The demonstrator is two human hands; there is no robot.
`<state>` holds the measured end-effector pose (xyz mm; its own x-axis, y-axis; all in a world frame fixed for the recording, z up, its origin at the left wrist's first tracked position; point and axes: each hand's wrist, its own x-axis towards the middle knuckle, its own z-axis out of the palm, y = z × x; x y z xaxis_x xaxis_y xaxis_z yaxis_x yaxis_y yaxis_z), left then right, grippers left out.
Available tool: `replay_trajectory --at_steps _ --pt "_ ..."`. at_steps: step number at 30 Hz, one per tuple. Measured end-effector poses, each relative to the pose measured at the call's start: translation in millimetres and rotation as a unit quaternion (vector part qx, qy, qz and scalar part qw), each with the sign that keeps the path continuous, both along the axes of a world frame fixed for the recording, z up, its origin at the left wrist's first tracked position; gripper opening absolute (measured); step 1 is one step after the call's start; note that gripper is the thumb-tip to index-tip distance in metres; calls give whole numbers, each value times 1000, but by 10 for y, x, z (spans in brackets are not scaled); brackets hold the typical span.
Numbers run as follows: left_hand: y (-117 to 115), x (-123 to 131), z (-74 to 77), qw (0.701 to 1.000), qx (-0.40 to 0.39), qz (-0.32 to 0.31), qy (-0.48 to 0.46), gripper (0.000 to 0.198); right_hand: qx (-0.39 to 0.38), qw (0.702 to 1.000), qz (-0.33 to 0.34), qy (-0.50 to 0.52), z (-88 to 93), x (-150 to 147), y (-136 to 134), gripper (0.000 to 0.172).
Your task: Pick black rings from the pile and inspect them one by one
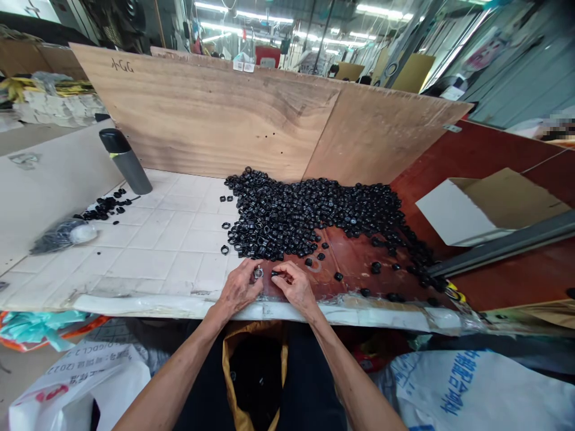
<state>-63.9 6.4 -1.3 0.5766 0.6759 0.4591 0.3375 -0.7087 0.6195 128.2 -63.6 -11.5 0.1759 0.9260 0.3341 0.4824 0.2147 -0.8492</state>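
Near the table's front edge, my left hand pinches a small ring-shaped part between thumb and fingers. Just to its right, my right hand closes on a small black part, mostly covered by the fingertips. The two hands are a short gap apart. Beyond them spreads a large pile of small black parts, some ring-shaped and some cap-like. Between my legs an open yellow-edged bag has a dark inside with a few tiny bits.
A grey bottle with a black lid stands back left, near a plastic bag of black parts. A wooden board walls the back. At right are an open cardboard box and a metal bar. White sacks lie below.
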Motion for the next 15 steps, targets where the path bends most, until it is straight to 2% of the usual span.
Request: replay_trajectory --at_steps 5,7,9,12,15 --pt "33 -12 -38 995 -74 -5 -59 32 -1 998 7 -57 -54 -26 16 30" --pt "34 -6 -63 990 -119 -4 -80 28 4 994 16 -105 -58 -48 18 28" --pt "29 2 -68 974 -195 3 -112 24 11 994 9 -112 -46 -60 13 18" --pt "18 4 -22 937 -314 1 -150 23 19 999 -23 -26 -12 -41 0 7" --pt "14 -9 40 917 -366 -21 -159 25 2 996 -42 81 20 11 -4 9"
